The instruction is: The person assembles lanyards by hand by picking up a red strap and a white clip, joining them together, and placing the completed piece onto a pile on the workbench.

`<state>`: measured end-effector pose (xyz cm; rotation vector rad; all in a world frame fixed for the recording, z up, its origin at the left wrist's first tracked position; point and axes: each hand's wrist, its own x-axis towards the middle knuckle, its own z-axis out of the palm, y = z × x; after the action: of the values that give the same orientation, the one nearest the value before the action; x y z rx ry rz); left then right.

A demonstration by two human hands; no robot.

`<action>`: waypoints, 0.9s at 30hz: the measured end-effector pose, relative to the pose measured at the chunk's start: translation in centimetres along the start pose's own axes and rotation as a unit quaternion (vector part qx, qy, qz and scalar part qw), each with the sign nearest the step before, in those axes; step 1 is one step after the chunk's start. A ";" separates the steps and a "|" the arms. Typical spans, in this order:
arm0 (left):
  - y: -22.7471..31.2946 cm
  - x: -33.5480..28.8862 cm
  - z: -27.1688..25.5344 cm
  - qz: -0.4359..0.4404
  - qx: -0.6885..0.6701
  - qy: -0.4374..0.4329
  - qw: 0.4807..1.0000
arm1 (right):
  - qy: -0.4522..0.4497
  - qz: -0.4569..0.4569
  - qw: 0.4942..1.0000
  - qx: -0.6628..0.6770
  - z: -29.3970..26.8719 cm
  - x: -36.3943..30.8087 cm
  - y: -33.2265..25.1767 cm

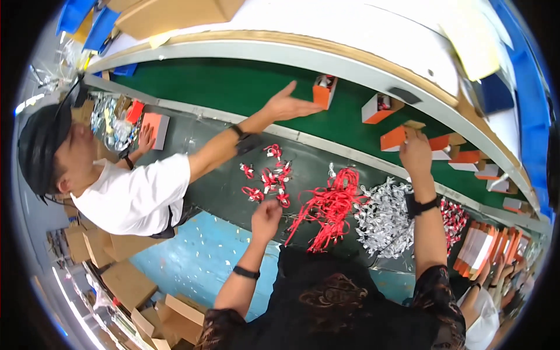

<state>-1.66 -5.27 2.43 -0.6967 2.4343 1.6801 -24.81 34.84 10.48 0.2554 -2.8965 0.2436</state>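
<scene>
While the right hand (416, 154), its grip unclear, reaches past the belt's (204, 84) near edge, an orange-and-white box (392, 139) lies just left. The farther left hand (266, 219), curled, contents hidden, hangs by the table's (224, 189) near edge.

Your right hand (416, 153) far forward on an outstretched arm (430, 236), your left hand (266, 218) nearer, fingers (270, 206) curled inward.

You've got a blue floor (181, 268) flecked with pale scraps, cardboard boxes (125, 283) crowding your left side. In front of you a dark workbench (181, 131) borders a green belt (221, 81), with a brightly lit white-topped shelf (326, 22) beyond, blue bins (534, 70) at right.
</scene>
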 end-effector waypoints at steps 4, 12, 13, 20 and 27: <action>1.7 8.0 -0.3 0.125 0.214 0.074 0.966 | -0.006 0.037 0.999 0.007 -3.0 -2.3 -2.8; 2.1 18.7 3.3 0.008 0.376 0.048 0.925 | -0.060 0.074 0.983 0.155 -5.6 -8.8 -6.7; 0.8 19.6 3.0 0.013 0.375 0.046 0.926 | -0.056 0.077 0.984 0.153 -5.8 -9.5 -7.4; 2.4 17.4 1.6 0.148 0.120 0.115 0.975 | -0.105 0.051 0.955 0.272 -5.0 -12.0 -10.8; 12.6 3.6 5.1 0.108 -0.075 -0.148 0.980 | -0.105 0.037 0.809 0.577 -6.0 -10.1 -14.5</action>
<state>-11.00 1.81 10.10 -0.1790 2.2559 1.9026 -11.16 23.43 15.97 0.3513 -2.5108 2.0718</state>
